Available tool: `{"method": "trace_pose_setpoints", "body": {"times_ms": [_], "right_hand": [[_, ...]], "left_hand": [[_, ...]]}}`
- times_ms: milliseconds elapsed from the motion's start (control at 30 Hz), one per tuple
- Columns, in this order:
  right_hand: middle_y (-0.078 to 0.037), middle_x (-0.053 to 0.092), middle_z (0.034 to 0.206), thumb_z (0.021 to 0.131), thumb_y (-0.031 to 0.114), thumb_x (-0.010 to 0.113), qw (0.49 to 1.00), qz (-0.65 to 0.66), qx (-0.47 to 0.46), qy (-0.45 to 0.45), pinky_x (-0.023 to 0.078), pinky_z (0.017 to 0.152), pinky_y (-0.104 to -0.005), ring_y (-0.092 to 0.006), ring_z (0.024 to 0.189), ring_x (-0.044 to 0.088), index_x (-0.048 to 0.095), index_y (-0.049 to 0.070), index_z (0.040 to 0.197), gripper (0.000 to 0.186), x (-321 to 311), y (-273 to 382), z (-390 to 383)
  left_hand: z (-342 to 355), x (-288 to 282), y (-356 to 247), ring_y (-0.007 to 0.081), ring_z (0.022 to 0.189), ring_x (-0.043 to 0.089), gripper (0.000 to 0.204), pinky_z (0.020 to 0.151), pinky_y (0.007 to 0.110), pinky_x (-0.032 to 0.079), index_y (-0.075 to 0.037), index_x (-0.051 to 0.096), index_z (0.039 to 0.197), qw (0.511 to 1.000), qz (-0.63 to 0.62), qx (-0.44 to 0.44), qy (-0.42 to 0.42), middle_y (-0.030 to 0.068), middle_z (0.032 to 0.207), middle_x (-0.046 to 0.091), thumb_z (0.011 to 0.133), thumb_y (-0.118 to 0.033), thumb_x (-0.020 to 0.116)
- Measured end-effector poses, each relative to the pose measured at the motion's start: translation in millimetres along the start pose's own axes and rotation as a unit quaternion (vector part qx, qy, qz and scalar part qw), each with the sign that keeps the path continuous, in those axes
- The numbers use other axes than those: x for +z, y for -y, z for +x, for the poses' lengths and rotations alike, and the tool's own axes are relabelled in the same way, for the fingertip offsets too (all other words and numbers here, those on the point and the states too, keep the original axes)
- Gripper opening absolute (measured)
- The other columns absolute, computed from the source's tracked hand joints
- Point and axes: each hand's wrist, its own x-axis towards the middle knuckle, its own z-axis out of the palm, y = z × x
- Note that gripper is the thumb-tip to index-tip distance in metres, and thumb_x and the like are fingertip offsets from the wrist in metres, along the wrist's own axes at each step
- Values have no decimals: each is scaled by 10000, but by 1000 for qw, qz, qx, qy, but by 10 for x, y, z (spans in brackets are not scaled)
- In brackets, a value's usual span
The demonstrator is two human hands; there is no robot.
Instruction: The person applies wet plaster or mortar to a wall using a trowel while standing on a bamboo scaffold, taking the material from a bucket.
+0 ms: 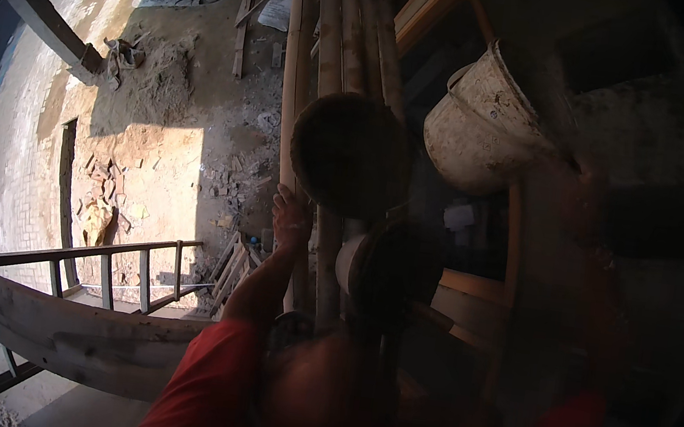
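My left hand (291,221) reaches forward, its fingers curled over a bamboo pole (294,80) at the left edge of a row of poles. On the right, a pale, mortar-stained bucket (485,124) is raised and tilted. My right hand (585,192), dim in the shade, holds it near the rim; the separate fingers are hard to see. A round dark pan (349,156) sits on the poles, just right of my left hand. Nearer to me is a second dark round pan (397,271), its inside too dark to make out.
A metal railing (123,253) and a curved concrete edge (70,338) lie at the lower left. Far below is ground with a sand heap (162,76), broken bricks (107,180) and a wooden ladder (247,14). A wooden window frame (512,243) stands behind the bucket.
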Motion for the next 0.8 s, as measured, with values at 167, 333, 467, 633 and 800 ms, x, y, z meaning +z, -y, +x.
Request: {"method": "trace_pose_setpoints", "body": {"times_ms": [167, 333, 467, 633, 800], "right_hand": [[-128, 657, 1045, 872, 139, 627, 998, 14, -45, 36, 471, 867, -337, -224, 989, 609, 609, -35, 1163, 339, -177, -347, -985], [-184, 644, 1037, 823, 107, 628, 989, -98, 46, 98, 482, 863, -423, -331, 955, 621, 641, -41, 1018, 245, -477, -281, -2114], [-161, 643, 1048, 834, 79, 616, 955, -257, -36, 140, 456, 938, -454, -335, 1047, 605, 661, 2, 1014, 201, -508, -375, -2711], [-148, 636, 944, 752, 105, 665, 944, -232, -109, 206, 469, 874, -479, -349, 944, 608, 663, 51, 884, 143, -491, -394, -3068], [-130, 605, 875, 669, 83, 683, 945, -184, -151, 224, 496, 734, -441, -333, 870, 591, 645, 58, 842, 178, -438, -247, -3088]], "left_hand": [[-1, 5, 273, 465, 1038, 534, 734, 858, 497, 476, 61, 163, 1422, 999, -3, 17, -33, 283, 1245, 438, 887, -248, 560], [-84, 140, 168, 464, 1018, 532, 715, 839, 514, 472, 50, 160, 1425, 998, 10, 51, -44, 265, 1219, 445, 884, -202, 553], [-65, 199, 234, 453, 1036, 529, 720, 836, 513, 471, 40, 159, 1430, 998, 13, 52, -40, 258, 1208, 446, 888, -213, 560], [-170, 68, 103, 444, 1050, 530, 738, 865, 506, 461, 35, 141, 1435, 999, 16, 43, -13, 258, 1217, 439, 902, -251, 565], [-169, 92, 111, 443, 1092, 508, 780, 887, 506, 451, 22, 129, 1444, 1000, 5, 21, 3, 261, 1237, 431, 895, -298, 581]]}}
